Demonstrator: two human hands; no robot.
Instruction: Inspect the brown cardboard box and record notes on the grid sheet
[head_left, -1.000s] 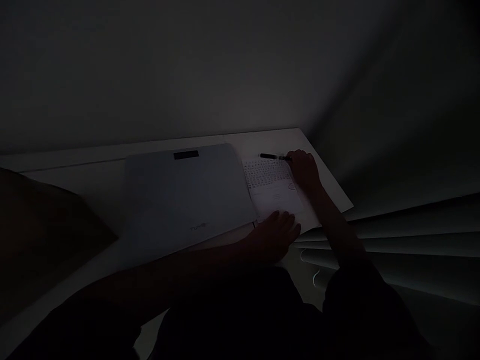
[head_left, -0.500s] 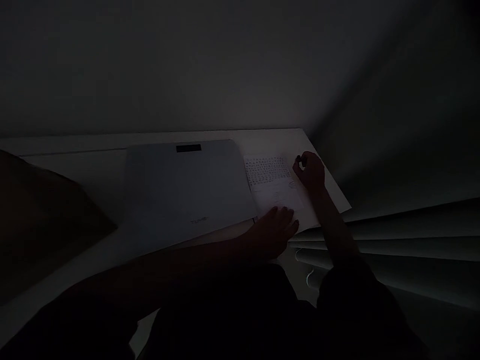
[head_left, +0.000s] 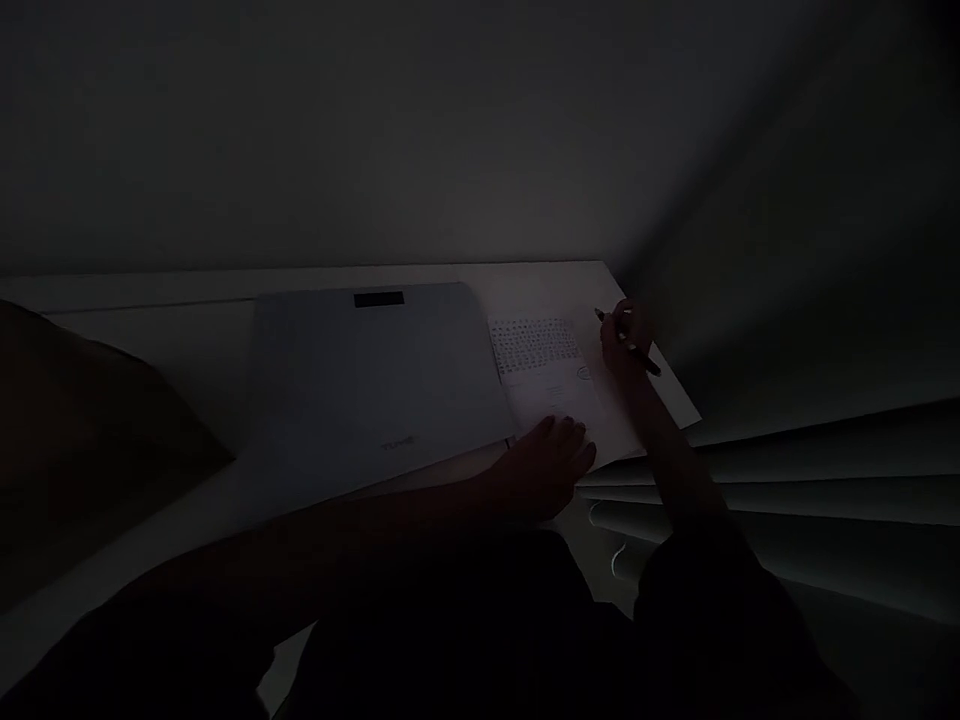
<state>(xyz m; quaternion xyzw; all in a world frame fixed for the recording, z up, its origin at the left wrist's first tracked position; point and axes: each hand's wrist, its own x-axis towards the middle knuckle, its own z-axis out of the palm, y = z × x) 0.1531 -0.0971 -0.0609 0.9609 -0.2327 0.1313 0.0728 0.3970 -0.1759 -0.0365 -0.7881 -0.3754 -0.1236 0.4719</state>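
Note:
The picture is very dark. A paper sheet (head_left: 536,385) with rows of small dark marks across its upper part and a small oval mark at its right lies on a white table (head_left: 555,285). My left hand (head_left: 541,470) rests flat on the sheet's lower edge, fingers apart. To the right of the sheet, just above the table, my right hand (head_left: 628,340) is closed around a dark pen (head_left: 649,364). One pen end points up and left, the other sticks out past the hand at lower right.
A flat grey slab (head_left: 375,370) with a small dark rectangle near its top edge lies left of the sheet. A dark brown shape (head_left: 90,420) stands at far left. Behind the table rises a wall (head_left: 375,130); folded curtain-like fabric (head_left: 825,495) hangs at right.
The pen has turned in my right hand and now shows lengthwise, its rear end pointing to the lower right. My left hand stays in nearly the same place.

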